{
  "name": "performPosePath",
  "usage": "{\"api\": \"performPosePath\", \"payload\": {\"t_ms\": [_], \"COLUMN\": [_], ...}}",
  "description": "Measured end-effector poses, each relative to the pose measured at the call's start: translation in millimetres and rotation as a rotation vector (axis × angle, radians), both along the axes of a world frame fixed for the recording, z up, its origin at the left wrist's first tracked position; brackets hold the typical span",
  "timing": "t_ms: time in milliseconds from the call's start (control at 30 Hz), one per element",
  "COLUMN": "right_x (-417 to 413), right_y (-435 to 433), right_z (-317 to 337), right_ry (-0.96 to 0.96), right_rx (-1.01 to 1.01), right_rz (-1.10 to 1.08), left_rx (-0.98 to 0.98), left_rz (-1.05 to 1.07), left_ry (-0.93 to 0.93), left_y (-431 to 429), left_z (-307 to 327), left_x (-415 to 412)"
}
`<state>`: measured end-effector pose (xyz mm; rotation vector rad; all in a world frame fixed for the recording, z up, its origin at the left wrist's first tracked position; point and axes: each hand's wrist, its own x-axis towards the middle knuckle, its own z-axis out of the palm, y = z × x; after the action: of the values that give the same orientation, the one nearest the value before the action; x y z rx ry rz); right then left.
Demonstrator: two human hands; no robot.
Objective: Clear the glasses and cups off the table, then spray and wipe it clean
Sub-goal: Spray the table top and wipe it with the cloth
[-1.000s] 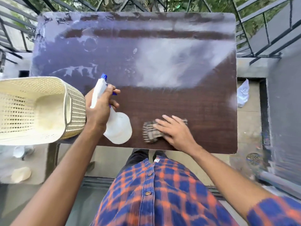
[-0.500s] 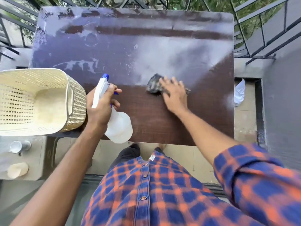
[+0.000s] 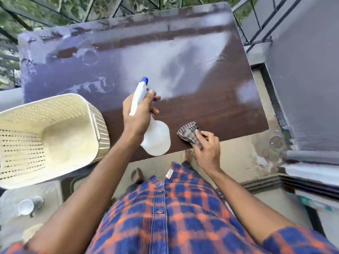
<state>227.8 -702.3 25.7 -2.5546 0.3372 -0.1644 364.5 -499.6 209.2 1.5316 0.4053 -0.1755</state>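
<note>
Wiping goes best in long overlapping strokes toward 12 o'clock, where the table (image 3: 229, 110) looks hazy. Right hand (image 3: 207, 149) clutches the cloth (image 3: 189, 133) at the near edge; left hand (image 3: 136, 114) grasps the spray bottle (image 3: 156, 140) at its 9 o'clock.

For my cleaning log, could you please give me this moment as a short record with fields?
table: dark wood, far part hazy and streaked
left hand: holding the spray bottle, nozzle pointing away
right hand: gripping the cloth at the near edge
basket: cream, at the table's left end
glasses and cups: none on the tabletop
</note>
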Motion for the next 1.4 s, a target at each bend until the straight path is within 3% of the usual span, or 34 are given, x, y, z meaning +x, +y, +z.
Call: {"api": "performPosePath", "payload": {"t_ms": [100,167,233,333,433,567,700,833,967,1167,1400], "right_x": [0.6,4.4,11.4,14.8,25.9,59.1,93.8,116.1,128.5,146.3,136.1], "right_y": [68.2,100.5,123.9,141.7,152.6,188.4,243.2,316.6,361.2,379.7,379.2], "right_z": [13.9,13.8,22.1,48.2,97.2,161.4,197.4,192.5,163.4,133.9,118.7], "right_ry": [0.047,0.130,0.224,0.180,0.190,0.192,0.283,0.456,0.546,0.469,0.566], "right_rx": [0.029,0.171,0.517,1.080,1.195,1.135,1.131,0.949,0.642,0.073,-0.099], "right_rz": [0.070,-0.028,-0.253,-0.540,-0.540,-0.382,-0.094,0.103,0.080,0.014,0.159], "left_rx": [-0.070,-0.125,-0.173,-0.240,-0.304,-0.316,-0.253,-0.038,0.173,0.400,0.545], "left_rz": [-0.029,0.005,0.059,0.094,0.128,0.225,0.362,0.460,0.365,0.192,-0.040], "left_ry": [-0.023,-0.003,0.013,-0.035,-0.106,-0.215,-0.278,-0.276,-0.261,-0.278,-0.284], "left_y": [30.0,53.2,80.4,124.0,173.9,251.8,320.0,350.4,349.5,346.0,349.5], "left_z": [11.3,18.8,28.8,48.3,62.6,73.4,63.3,33.3,-5.3,-40.1,-48.7], "left_x": [-3.6,-5.0,-3.7,3.1,11.2,15.1,11.7,-3.2,-18.5,-21.6,-20.7]}}
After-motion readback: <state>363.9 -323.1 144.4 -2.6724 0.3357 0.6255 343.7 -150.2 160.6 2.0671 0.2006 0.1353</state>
